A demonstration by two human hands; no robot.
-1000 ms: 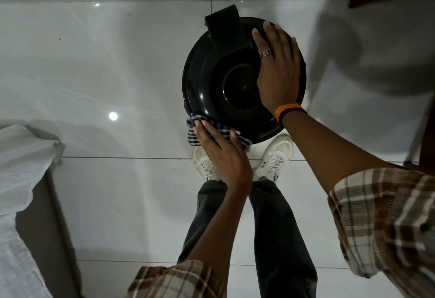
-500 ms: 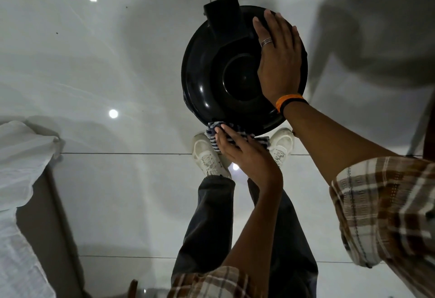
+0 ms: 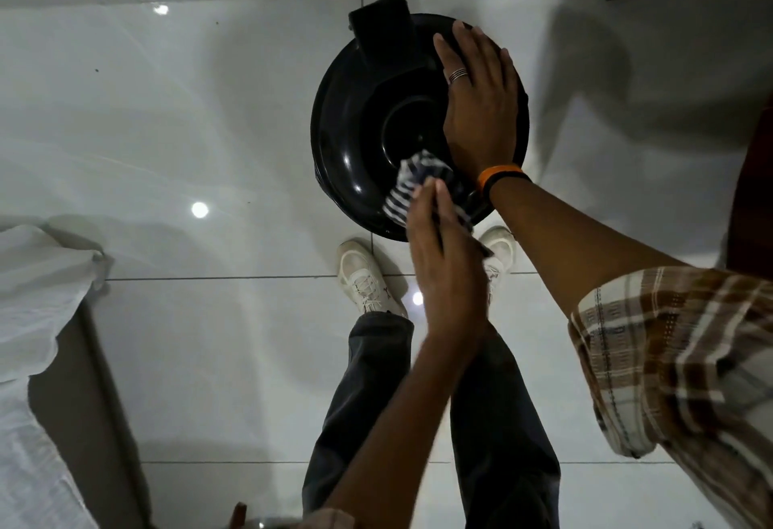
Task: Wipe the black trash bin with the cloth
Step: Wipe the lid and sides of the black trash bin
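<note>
Bin stands on glossy white tile floor near wall base, just ahead of your shoes. Your right hand lies flat on lid, fingers spread, gripping nothing. Your left hand presses striped cloth onto lid's near edge — fingers mostly straight, blurred. White fabric at left; ceiling lights glint off tiles.

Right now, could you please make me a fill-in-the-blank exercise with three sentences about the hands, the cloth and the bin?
1. The left hand holds a ____ cloth on the bin lid.
2. The right hand lies flat on the ____ trash bin.
3. The ring is on the ____ hand.

Missing words: striped; black; right
</note>
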